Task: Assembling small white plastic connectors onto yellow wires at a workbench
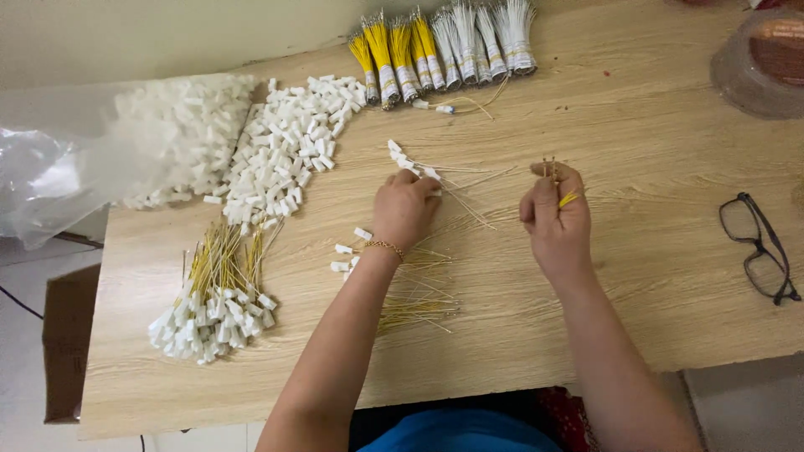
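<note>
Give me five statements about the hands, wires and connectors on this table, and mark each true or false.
1. The right hand pinches thin yellow wires. True.
2. The left hand rests on the eyeglasses. False: it touches small white connectors; the eyeglasses lie apart at the right edge.
3. Taped wire bundles lie at the table's far edge. True.
4. All bundles are yellow. False: some are white.
5. The loose connector pile sits right of both hands. False: it is to their left.
</note>
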